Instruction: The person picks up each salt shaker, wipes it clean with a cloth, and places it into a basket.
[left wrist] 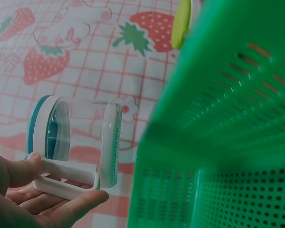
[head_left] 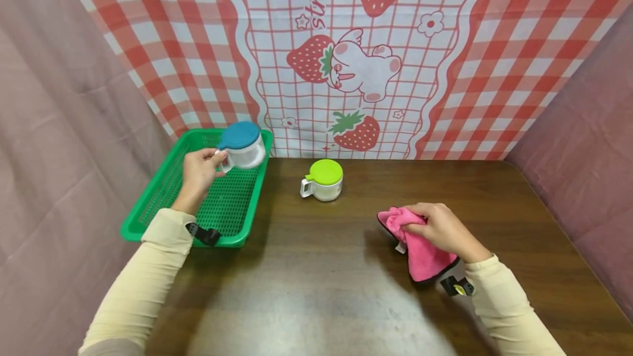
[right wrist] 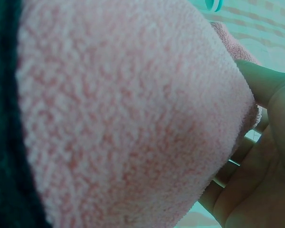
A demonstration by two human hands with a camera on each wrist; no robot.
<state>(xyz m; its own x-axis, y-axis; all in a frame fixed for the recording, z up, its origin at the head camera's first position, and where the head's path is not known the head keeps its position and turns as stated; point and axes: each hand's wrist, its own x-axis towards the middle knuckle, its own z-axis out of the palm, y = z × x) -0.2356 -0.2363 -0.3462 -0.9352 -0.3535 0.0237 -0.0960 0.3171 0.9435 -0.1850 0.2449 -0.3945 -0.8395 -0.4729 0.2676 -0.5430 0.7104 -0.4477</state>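
My left hand [head_left: 201, 172] holds a clear jar [head_left: 247, 155] by its white handle [left wrist: 66, 178], thumb on one side and fingers on the other. The jar has a blue lid [head_left: 240, 135] and overlaps the far right part of a green basket [head_left: 254, 207] in the head view. On the right, my right hand [head_left: 442, 229] pinches a bunched pink cloth [head_left: 427, 257] with dark edging over the table; a lower corner hangs down. In the right wrist view the cloth [right wrist: 133, 114] fills most of the picture, with the thumb [right wrist: 263, 83] against it.
A second jar [head_left: 326, 188] with a lime green lid and white handle stands on the brown wooden table [head_left: 306, 268], right of the basket. Behind the table hangs a red and white checked curtain [head_left: 534, 59] with strawberries. Plain drapes [head_left: 59, 142] close off both sides.
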